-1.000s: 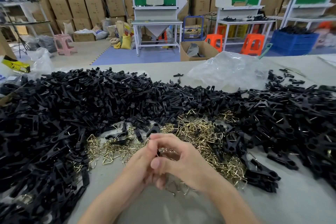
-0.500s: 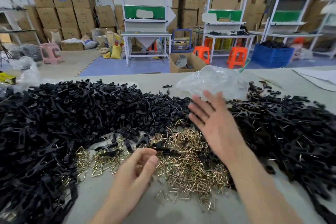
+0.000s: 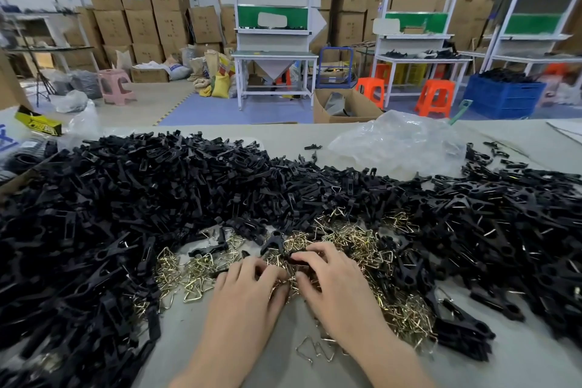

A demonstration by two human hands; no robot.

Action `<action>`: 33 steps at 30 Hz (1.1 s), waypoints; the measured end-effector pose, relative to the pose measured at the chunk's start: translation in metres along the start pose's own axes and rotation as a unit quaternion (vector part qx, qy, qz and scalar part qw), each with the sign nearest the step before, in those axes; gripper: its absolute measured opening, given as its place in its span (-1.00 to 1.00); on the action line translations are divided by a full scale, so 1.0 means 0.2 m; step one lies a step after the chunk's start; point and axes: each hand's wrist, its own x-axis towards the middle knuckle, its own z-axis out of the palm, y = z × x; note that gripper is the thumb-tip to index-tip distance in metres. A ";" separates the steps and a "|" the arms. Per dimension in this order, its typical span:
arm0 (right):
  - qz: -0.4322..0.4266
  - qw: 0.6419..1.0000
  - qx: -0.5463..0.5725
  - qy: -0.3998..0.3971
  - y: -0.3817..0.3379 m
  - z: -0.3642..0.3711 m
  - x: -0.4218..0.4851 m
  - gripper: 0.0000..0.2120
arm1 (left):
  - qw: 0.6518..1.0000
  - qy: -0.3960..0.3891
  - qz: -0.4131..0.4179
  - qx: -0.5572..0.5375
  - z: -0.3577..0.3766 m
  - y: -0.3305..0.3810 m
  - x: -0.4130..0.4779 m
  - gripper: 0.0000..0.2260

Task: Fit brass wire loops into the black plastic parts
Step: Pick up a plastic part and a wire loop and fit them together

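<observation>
A heap of brass wire loops (image 3: 356,242) lies on the table in front of me, ringed by big piles of black plastic parts (image 3: 132,205). Both hands are down on the loops, side by side and nearly touching. My left hand (image 3: 248,293) has its fingers curled into the loops, and its thumb pinches at a brass wire loop (image 3: 288,282). With curled fingers, my right hand (image 3: 338,287) grips a black plastic part (image 3: 297,257) between forefinger and thumb. The fingertips are partly buried, so the grips are hard to see.
The right-hand pile holds black parts with wire fitted (image 3: 504,230). A crumpled clear plastic bag (image 3: 396,145) lies at the table's far side. A few stray loops (image 3: 315,350) lie on bare grey tabletop (image 3: 277,365) near me. Benches, stools and cartons stand beyond the table.
My right hand, flung open over the right pile half a second ago, has come back down onto the loops. My left hand moved slightly forward into the loops. One second ago both hands were clasped together.
</observation>
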 end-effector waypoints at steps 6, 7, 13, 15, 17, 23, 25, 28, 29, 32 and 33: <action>0.021 0.999 0.026 -0.003 0.00 -0.01 0.02 -0.63 | 0.999 0.019 -0.010 -0.039 0.00 -0.01 0.00 -0.96; 0.025 0.999 0.027 -0.003 0.00 -0.01 0.02 -0.62 | 0.998 0.020 -0.017 -0.050 0.00 -0.01 0.00 -0.93; 0.044 0.999 0.023 -0.008 0.00 -0.01 0.02 -0.59 | 0.989 0.033 -0.084 -0.113 -0.02 -0.01 0.01 -0.92; 0.048 0.998 0.026 -0.009 -0.01 -0.02 0.02 -0.60 | 0.983 0.035 -0.112 -0.145 -0.01 -0.03 0.01 -0.92; 0.048 0.999 0.018 -0.006 -0.02 -0.02 0.01 -0.60 | 0.972 0.046 -0.140 -0.183 -0.01 -0.04 0.01 -0.90; 0.098 0.993 -0.007 0.073 -0.03 -0.05 0.01 -0.62 | 0.949 0.075 -0.197 -0.234 -0.01 -0.05 0.02 -0.93; 0.107 0.988 -0.022 0.106 -0.02 -0.06 0.01 -0.64 | 0.942 0.079 -0.211 -0.250 -0.02 -0.05 0.03 -0.91; 0.096 0.988 -0.052 0.105 -0.02 -0.06 0.01 -0.68 | 0.929 0.081 -0.226 -0.281 -0.03 -0.05 0.02 -0.88; 0.090 0.990 -0.059 0.096 -0.02 -0.06 0.00 -0.70 | 0.926 0.081 -0.227 -0.289 -0.03 -0.05 0.02 -0.88; 0.066 0.995 -0.051 0.054 -0.03 -0.06 0.00 -0.70 | 0.923 0.085 -0.229 -0.297 -0.03 -0.05 0.02 -0.88; 0.055 0.997 -0.026 0.044 -0.03 -0.06 0.01 -0.69 | 0.923 0.086 -0.231 -0.297 -0.03 -0.05 0.02 -0.89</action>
